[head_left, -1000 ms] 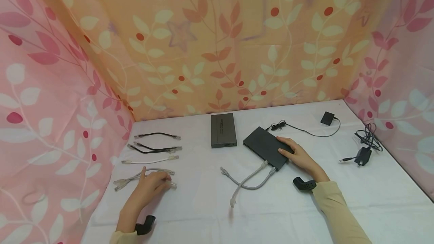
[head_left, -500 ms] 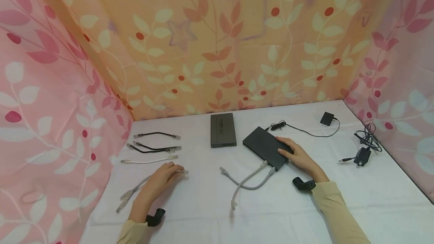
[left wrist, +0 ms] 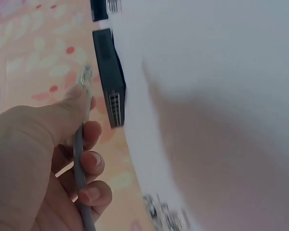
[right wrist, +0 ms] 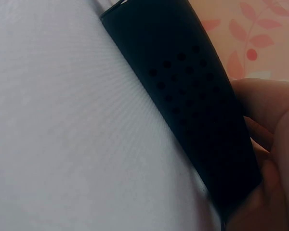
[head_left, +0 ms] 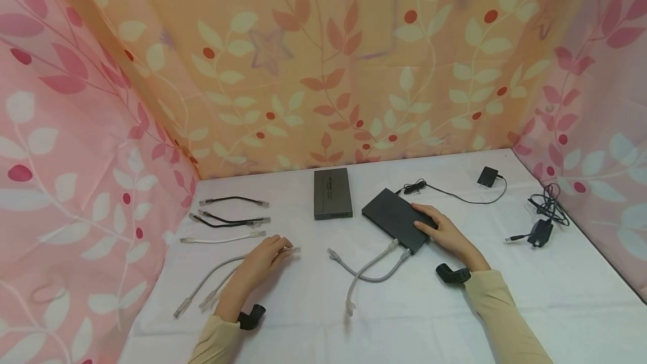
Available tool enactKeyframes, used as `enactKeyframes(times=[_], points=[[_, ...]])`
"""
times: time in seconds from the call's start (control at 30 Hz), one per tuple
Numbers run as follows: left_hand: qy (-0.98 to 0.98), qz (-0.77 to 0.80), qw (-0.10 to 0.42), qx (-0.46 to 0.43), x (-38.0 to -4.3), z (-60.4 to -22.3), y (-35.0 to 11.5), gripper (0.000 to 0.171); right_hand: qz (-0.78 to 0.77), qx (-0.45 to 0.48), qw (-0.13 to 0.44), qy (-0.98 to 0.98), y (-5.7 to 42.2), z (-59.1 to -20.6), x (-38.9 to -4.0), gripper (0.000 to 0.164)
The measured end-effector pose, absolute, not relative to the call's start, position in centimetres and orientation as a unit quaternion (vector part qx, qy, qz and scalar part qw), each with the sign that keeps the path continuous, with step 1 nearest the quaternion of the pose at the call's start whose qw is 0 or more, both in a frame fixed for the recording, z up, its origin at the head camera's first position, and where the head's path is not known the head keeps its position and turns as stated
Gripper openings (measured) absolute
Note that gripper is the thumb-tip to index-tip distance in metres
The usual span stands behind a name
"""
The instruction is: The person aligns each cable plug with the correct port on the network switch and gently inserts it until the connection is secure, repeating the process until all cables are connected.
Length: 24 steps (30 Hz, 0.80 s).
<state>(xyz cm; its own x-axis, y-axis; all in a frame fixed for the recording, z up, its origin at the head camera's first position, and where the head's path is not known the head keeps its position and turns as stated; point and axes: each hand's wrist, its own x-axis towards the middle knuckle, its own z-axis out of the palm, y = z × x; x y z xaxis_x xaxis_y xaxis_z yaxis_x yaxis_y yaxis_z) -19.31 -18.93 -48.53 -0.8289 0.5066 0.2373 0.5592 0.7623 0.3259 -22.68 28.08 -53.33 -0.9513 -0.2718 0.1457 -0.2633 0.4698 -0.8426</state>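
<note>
In the head view my left hand [head_left: 265, 263] pinches a grey network cable near its clear plug [head_left: 295, 249]. The left wrist view shows this cable [left wrist: 78, 161] running down past my curled fingers [left wrist: 92, 162]. Two grey cable tails [head_left: 199, 288] trail behind that hand. My right hand [head_left: 447, 235] grips the right end of a black network switch [head_left: 391, 215], thumb on its top. Vent holes dot the switch's side [right wrist: 183, 86] in the right wrist view. Two grey cables [head_left: 371, 268] are plugged into its near edge, their other ends loose.
A second, grey-brown switch [head_left: 332, 194] lies at the back middle. Several black cables [head_left: 235, 221] and a white one [head_left: 222, 240] lie at left. A power adapter [head_left: 487, 177] has its cord running to the black switch; another adapter [head_left: 541, 233] with coiled cord lies at far right.
My left hand has moved rightward and away from the grey cables at left, taking one plug end along and spreading the tails apart. My right hand and the black switch have stayed in place.
</note>
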Motion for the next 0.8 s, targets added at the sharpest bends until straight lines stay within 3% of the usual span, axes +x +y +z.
enactKeyframes(times=[0.37,0.6,0.8], points=[[-0.943,-0.21,0.022,-0.258,-20.1,-48.7,-14.7,0.009,-0.488,-0.151,0.014,0.859,26.7,-50.5,-21.3,0.053],[-0.941,-0.238,0.019,-0.24,-20.1,-48.9,-12.3,0.012,-0.481,-0.149,0.009,0.864,27.5,-53.0,-22.5,0.054],[-0.933,-0.287,0.0,-0.216,-20.3,-48.3,-10.3,0.018,-0.486,-0.154,0.011,0.86,27.1,-51.0,-21.7,0.053]])
